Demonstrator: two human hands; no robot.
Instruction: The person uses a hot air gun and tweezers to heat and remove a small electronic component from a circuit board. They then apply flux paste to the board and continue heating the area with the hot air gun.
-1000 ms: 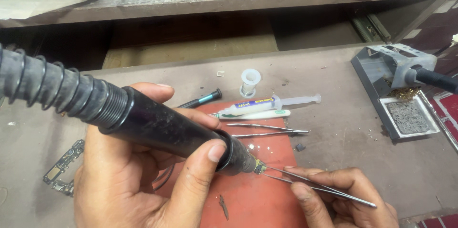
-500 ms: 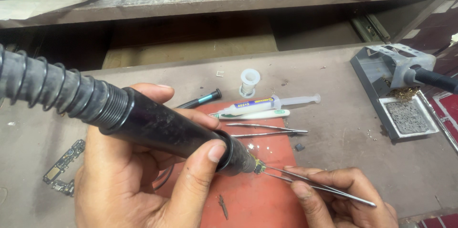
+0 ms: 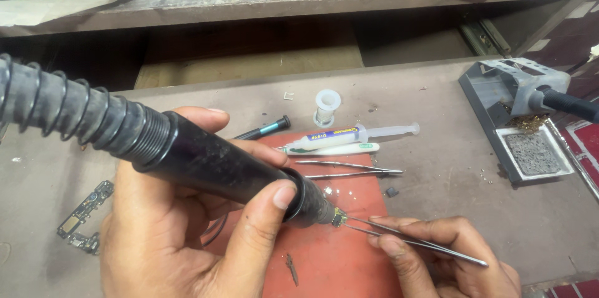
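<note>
— Hands first: how do they sit?

— Left hand (image 3: 181,235) comes up from the bottom edge, palm turned upward, fingers curled under a thick black hot-air handpiece (image 3: 212,164). The thumb presses on the barrel near its front collar and the index finger lies along the far side. It is closed firmly around the tool. A ribbed black hose (image 3: 68,111) runs from the back of the handpiece off to the upper left.

— And the other one?

— Right hand (image 3: 443,254) lies low at the lower right, fingers bunched and pinched on thin metal tweezers (image 3: 412,242). The tweezers slant up and left, and their tips meet a tiny component (image 3: 339,217) right at the nozzle's mouth.

— Where is that piece exactly?

— Just above the red mat (image 3: 337,260), between nozzle and tweezer tips. Whether it rests on the mat, I cannot tell.

— What lies around?

— On the mat's far edge, a second pair of tweezers (image 3: 349,169), a syringe (image 3: 355,134) and a white tube just beside it. A small white spool (image 3: 327,106) stands behind them. A narrow circuit board (image 3: 84,217) lies on the bench to the left, and a grey soldering stand (image 3: 518,123) sits well apart on the right.
</note>
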